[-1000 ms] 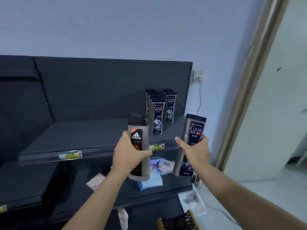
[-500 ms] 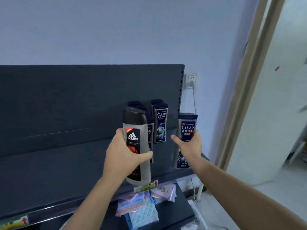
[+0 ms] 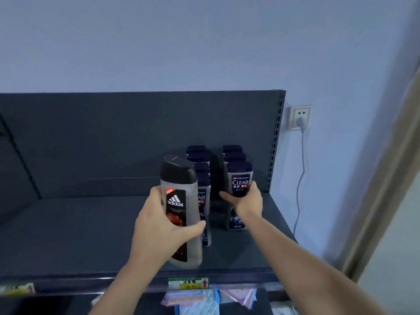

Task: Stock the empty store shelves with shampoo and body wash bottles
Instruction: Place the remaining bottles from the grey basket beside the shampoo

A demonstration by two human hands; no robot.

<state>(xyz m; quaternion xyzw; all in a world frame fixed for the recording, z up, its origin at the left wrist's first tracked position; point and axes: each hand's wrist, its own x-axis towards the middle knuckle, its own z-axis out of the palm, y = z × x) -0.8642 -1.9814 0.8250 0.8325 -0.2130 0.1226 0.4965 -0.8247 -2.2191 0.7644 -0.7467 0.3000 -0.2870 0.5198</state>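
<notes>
On the upper shelf (image 3: 91, 235), from the head view, two short rows of Clear bottles (image 3: 198, 156) stand at the right end. Most of the shelf is bare, so I judge the stocking barely begun. The right hand (image 3: 248, 202) wraps its fingers (image 3: 254, 189) round a Clear bottle (image 3: 239, 178) fronting the right row, its base seemingly down. The left hand (image 3: 159, 228) grips an adidas bottle (image 3: 179, 201) above the shelf, not yet placed.

Grey Adidas bottle (image 3: 179, 214), black cap, red-and-black label: I've got it upright in my left hand (image 3: 159, 226), just behind the shelf (image 3: 68, 235) front edge. Dark CLEAR bottle (image 3: 238, 189), upright in my right hand (image 3: 248, 201), fronts the right row (image 3: 234, 155). The left row (image 3: 201, 169) stands beside it, both near the shelf's right end.
</notes>
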